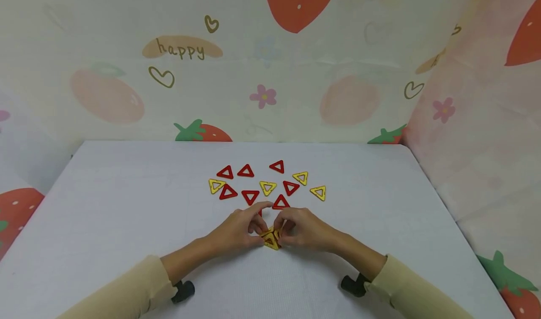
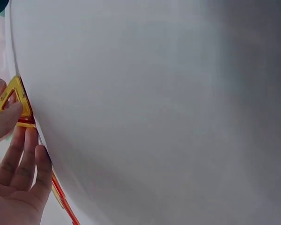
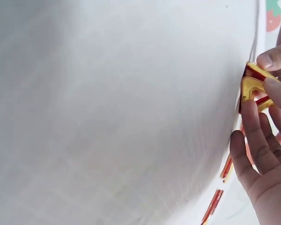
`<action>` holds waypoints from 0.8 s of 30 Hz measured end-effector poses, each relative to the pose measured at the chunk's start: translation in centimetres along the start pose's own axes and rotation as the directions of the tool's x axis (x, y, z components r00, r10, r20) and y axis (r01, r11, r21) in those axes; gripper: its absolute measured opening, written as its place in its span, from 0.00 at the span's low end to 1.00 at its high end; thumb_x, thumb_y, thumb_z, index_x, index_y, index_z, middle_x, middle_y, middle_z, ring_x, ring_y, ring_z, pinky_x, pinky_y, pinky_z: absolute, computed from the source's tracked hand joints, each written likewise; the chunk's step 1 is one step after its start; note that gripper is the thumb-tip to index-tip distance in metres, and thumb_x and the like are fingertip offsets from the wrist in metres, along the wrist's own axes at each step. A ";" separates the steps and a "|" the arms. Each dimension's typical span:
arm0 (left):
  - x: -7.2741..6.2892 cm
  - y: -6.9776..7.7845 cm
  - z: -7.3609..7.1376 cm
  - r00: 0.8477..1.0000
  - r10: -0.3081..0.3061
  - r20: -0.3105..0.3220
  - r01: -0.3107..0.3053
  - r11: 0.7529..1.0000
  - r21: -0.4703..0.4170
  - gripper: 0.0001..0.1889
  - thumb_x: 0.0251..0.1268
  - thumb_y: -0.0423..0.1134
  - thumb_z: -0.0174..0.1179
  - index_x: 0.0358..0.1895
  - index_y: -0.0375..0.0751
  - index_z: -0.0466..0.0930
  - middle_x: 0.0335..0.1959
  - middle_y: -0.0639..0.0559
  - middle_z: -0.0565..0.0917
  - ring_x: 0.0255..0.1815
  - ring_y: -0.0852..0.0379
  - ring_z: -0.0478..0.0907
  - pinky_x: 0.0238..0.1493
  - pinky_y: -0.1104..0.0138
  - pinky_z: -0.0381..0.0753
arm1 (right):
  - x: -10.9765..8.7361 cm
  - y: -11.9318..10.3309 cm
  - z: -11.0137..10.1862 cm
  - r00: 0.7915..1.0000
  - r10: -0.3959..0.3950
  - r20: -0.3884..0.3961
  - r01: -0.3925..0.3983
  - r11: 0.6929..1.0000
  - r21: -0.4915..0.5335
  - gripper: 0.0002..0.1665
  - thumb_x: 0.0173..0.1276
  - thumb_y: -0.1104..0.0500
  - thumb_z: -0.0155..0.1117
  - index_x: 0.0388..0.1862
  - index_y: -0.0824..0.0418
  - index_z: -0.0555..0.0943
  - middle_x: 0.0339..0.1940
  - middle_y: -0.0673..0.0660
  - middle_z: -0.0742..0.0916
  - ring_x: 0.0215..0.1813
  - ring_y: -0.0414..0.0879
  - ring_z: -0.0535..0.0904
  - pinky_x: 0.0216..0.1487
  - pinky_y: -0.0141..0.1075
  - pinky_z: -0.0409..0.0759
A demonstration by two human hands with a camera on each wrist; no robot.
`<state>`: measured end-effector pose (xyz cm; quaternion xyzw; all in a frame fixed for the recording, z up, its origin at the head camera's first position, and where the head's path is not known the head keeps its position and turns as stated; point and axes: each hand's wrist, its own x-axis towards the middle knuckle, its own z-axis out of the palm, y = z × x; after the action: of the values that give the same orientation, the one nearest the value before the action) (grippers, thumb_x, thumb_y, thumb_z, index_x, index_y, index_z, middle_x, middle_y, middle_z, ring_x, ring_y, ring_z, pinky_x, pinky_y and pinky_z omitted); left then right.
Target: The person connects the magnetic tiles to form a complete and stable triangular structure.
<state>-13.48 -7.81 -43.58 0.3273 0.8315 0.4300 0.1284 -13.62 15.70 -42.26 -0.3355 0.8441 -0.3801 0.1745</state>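
Note:
Near the front middle of the table, a small pyramid of yellow magnetic triangle tiles (image 1: 270,240) stands between the two hands. From the left, my left hand (image 1: 235,229) pinches it, the thumb against a yellow face (image 2: 25,108) and the index finger stretched out above. My right hand (image 1: 310,229) grips the other side with thumb and fingertips. Red edges show along its base and between the yellow tiles (image 3: 246,86) in the right wrist view. Fingers hide much of the pyramid's far side.
Beyond the hands lie several loose red triangle tiles (image 1: 228,192) and several yellow triangle tiles (image 1: 318,193), flat on the white table (image 1: 127,192). One red tile (image 1: 259,212) is mostly covered by the left hand. A patterned cloth (image 1: 262,65) hangs behind the table.

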 end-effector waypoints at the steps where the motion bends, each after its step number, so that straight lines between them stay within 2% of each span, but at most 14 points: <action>1: 0.0 0.1 0.0 1.000 0.000 -0.001 0.000 1.000 0.002 0.40 0.55 0.29 0.73 0.72 0.37 0.63 0.38 0.57 0.86 0.40 0.65 0.83 0.47 0.67 0.84 | -0.1 0.0 0.0 1.000 0.000 0.001 0.000 1.000 0.005 0.14 0.61 0.66 0.73 0.44 0.57 0.81 0.40 0.46 0.84 0.39 0.38 0.82 0.46 0.33 0.83; 8: -0.1 0.2 0.4 1.000 0.023 -0.009 -0.023 1.000 0.000 0.39 0.55 0.28 0.72 0.71 0.37 0.64 0.38 0.56 0.87 0.40 0.63 0.83 0.45 0.66 0.84 | -0.4 0.2 0.0 1.000 -0.011 0.009 0.011 1.000 0.016 0.19 0.61 0.67 0.72 0.52 0.60 0.82 0.44 0.48 0.85 0.38 0.37 0.81 0.45 0.32 0.83; 16: -0.5 0.4 0.7 0.998 0.050 0.026 -0.049 0.998 -0.032 0.37 0.57 0.28 0.70 0.70 0.37 0.66 0.39 0.57 0.87 0.41 0.64 0.83 0.44 0.65 0.82 | -1.0 0.3 0.0 0.998 -0.058 0.024 0.058 0.998 0.003 0.16 0.61 0.67 0.73 0.48 0.58 0.83 0.42 0.46 0.85 0.38 0.37 0.81 0.44 0.31 0.83; 24: -0.7 0.4 0.8 0.994 0.077 0.073 -0.072 0.995 -0.075 0.35 0.59 0.27 0.69 0.70 0.36 0.66 0.40 0.56 0.88 0.42 0.66 0.83 0.47 0.65 0.83 | -1.4 0.0 0.2 0.999 -0.030 0.042 0.031 0.999 -0.018 0.16 0.60 0.61 0.76 0.48 0.54 0.84 0.41 0.42 0.85 0.40 0.40 0.80 0.45 0.31 0.82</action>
<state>-12.39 -7.56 -43.75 0.3693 0.7972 0.4516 0.1553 -12.50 16.60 -42.31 -0.3578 0.8385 -0.3679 0.1830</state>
